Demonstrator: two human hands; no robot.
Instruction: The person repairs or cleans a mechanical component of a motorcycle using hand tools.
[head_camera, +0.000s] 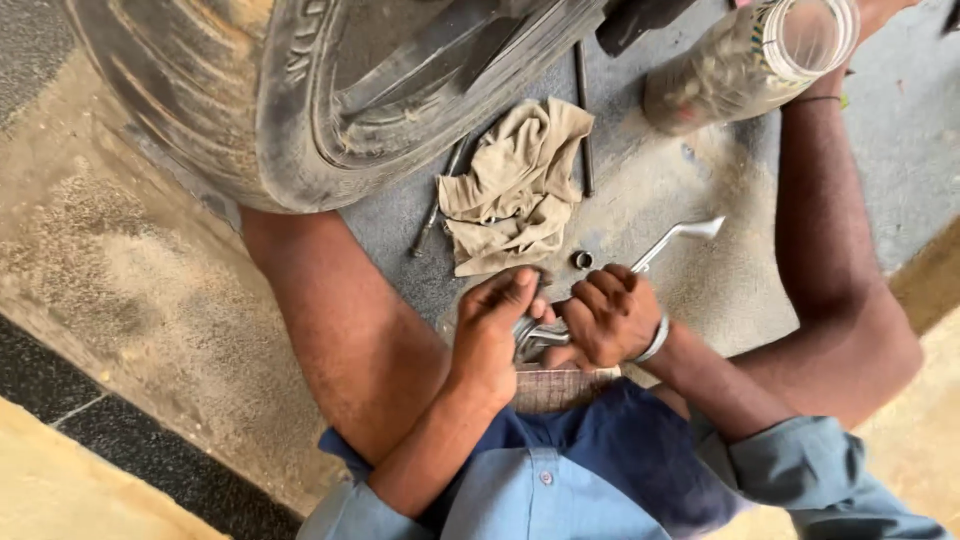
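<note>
Right hand (612, 315) is curled into a fist around the shaft of a bent metal wrench (676, 238), whose flattened far end points up and away from the knuckles toward the top right. Left hand (492, 330) sits just beside it, fingers bent and pinching the near, shiny end of the same tool, where a small metal part (532, 338) seems to be seated; thumb and fingertips hide exactly how it fits. Both hands rest low, close to the body, above a small wooden block (560, 388) between the knees. By the look of it the step in hand is fitting or turning something at the wrench's near end, one hand steadying while the other grips. A next move would call for a firm hold on the shaft and a careful, aligned twist.

Just beyond the right knuckles lies a small socket (582, 260). Farther out are a rag (515, 185), two thin rods (584, 120), a tyre (300, 100) and a clear jar (760, 55).
</note>
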